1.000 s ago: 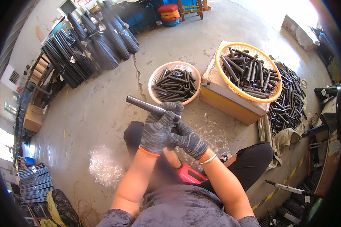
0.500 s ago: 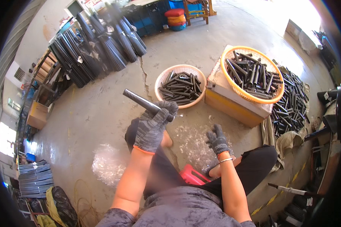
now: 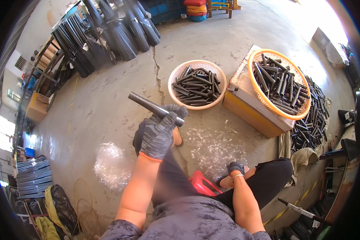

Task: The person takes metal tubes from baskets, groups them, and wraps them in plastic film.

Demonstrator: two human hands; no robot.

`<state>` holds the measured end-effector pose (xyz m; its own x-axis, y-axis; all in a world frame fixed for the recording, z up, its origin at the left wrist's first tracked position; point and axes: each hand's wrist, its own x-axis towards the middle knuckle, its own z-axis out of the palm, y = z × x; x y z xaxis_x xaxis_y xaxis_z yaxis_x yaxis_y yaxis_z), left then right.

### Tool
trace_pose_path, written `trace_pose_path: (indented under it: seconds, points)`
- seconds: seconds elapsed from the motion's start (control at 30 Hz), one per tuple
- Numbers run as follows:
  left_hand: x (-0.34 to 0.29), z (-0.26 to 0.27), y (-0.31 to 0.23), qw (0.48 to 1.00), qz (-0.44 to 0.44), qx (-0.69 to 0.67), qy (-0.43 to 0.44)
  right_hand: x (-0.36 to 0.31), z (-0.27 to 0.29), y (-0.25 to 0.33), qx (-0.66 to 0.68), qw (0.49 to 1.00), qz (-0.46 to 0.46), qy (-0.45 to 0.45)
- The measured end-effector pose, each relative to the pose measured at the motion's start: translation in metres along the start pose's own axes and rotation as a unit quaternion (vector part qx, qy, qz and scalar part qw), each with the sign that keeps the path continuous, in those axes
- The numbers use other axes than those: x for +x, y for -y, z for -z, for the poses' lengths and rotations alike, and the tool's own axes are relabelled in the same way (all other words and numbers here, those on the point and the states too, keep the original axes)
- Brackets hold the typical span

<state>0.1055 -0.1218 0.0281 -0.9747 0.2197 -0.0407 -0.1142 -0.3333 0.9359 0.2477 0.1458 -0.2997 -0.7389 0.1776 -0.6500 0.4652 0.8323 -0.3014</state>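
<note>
A short black tube (image 3: pixel 146 104) is gripped by my left hand (image 3: pixel 161 130), which wears a grey knit glove with an orange cuff. The tube tilts, its far end pointing up and to the left, its near end showing past my fingers. My right hand (image 3: pixel 236 168), gloved too, is low beside my right leg, above the edge of scattered clear plastic scraps (image 3: pixel 214 150). Its fingers are foreshortened, and I cannot see whether they hold anything. Beyond my left hand, a pale pink basket (image 3: pixel 180 103) on the floor contains many similar black tubes.
On a cardboard box (image 3: pixel 250 114) at the right rests an orange-rimmed basket (image 3: pixel 254 86) of black tubes. More tubes (image 3: pixel 314 116) lie heaped on a cloth behind it. Bundled long rods (image 3: pixel 124 42) stand far left. A clear plastic heap (image 3: pixel 110 166) lies left; something red (image 3: pixel 200 182) sits between my legs.
My right hand has dropped toward my right leg, and its spread fingers have drawn together or turned from view. My left hand keeps the tube nearly in place. The view has shifted slightly.
</note>
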Motion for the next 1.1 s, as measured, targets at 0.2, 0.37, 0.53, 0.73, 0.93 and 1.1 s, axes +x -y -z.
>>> trace_pose_path:
  seconds: [0.2,0.37,0.53,0.73,0.93,1.1]
  points:
    - [0.002,0.000,0.007,0.994,0.020,-0.100,0.028,-0.040,0.082,0.098,0.217,0.906,0.203,-0.303]
    - [0.007,-0.006,0.035,0.949,0.132,-0.285,0.023,-0.062,0.130,0.137,0.410,0.879,0.184,-0.158]
    - [-0.025,0.006,0.157,0.885,0.367,-0.284,-0.034,-0.024,0.015,0.047,0.483,0.870,-0.095,0.030]
    - [-0.062,0.005,0.215,0.860,0.433,-0.265,-0.051,-0.034,0.014,0.047,0.129,0.989,0.074,-0.008]
    - [0.058,-0.027,0.103,0.989,0.142,0.044,0.000,-0.025,0.010,0.037,0.279,0.959,0.029,0.052]
    - [0.054,0.001,0.106,0.970,0.229,-0.022,0.074,-0.031,0.009,0.044,0.086,0.992,0.030,0.090]
